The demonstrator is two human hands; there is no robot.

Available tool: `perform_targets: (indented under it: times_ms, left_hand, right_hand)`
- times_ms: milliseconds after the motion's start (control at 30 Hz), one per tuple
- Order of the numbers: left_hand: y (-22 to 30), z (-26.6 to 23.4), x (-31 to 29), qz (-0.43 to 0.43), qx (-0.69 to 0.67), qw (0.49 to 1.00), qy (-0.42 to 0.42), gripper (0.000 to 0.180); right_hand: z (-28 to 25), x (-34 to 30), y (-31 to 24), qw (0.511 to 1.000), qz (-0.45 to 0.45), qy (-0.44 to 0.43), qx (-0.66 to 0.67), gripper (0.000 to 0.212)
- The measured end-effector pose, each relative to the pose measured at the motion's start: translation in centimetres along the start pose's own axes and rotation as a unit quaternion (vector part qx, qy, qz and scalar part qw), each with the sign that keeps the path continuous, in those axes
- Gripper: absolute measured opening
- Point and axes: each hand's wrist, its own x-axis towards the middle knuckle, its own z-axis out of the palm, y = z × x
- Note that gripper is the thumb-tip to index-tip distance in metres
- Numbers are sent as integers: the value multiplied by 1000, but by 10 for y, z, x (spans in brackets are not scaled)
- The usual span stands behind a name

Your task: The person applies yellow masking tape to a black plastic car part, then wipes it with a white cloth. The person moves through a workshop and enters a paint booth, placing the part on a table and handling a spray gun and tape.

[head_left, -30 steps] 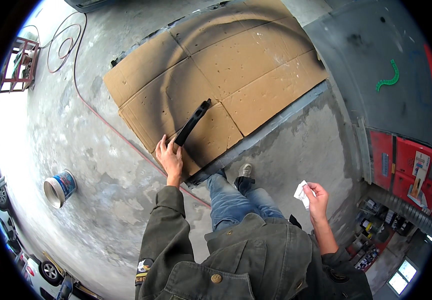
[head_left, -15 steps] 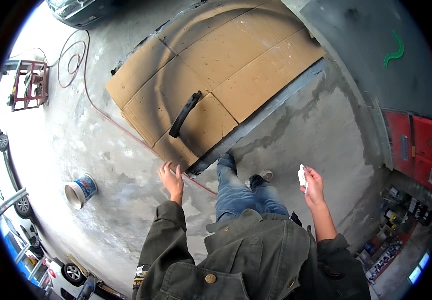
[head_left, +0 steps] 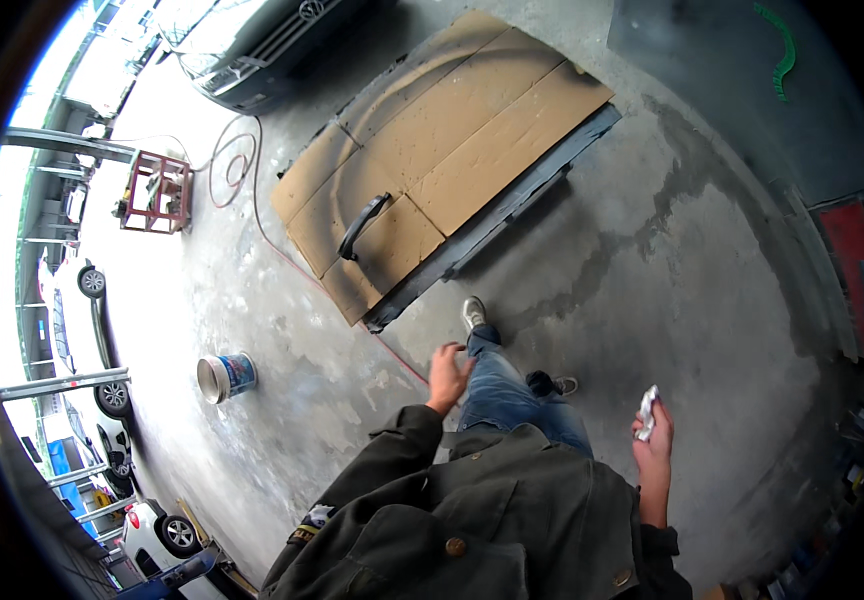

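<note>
My right hand [head_left: 655,445] is closed around a small, crumpled white piece [head_left: 647,407], perhaps paper or cloth; its kind is not clear. Nothing is in my left hand [head_left: 446,378], which hangs in front of my body with its fingers apart. Ahead lies a broad sheet of flattened cardboard [head_left: 472,130] with dark sprayed patches, on a dark-edged support. Near the cardboard's left end rests a curved black part like a car door handle [head_left: 357,230]. Neither hand touches the cardboard or the black part.
A bucket [head_left: 240,374] lies tipped on the concrete at left. A reddish hose [head_left: 287,258] snakes from near a red metal frame [head_left: 157,205] past the cardboard. One car [head_left: 252,62] stands at the back, others along the left. A red cabinet [head_left: 857,265] is at right.
The cardboard and black part now look smaller and farther off, and my legs have changed position. My left hand has moved right, away from the cardboard's corner. My right hand still grips the white piece.
</note>
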Motion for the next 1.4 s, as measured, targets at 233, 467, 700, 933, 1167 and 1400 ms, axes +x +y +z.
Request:
perform_targets:
  times_ms: [233, 467, 700, 933, 1167, 1400]
  left_hand:
    - [133, 96, -29, 119, -31, 988, -93, 29]
    - [233, 180, -34, 118, -27, 972, -200, 26]
    - [347, 283, -61, 114, -13, 933, -341, 31]
    - [346, 248, -88, 164, -17, 916, -365, 32]
    - [159, 136, -69, -104, 0, 986, -131, 31]
    - [-72, 13, 50, -273, -232, 900, 248, 35]
  right_hand:
    - [-144, -6, -55, 991, -11, 45, 128, 17]
    - [-241, -18, -127, 983, -133, 86, 89, 28]
    - [-391, -53, -190, 948, -231, 186, 117, 34]
    - [-439, -12, -160, 967, -130, 171, 134, 31]
    - [-291, 47, -161, 999, -9, 37, 36, 20]
    - [-46, 114, -110, 977, -32, -92, -192, 17]
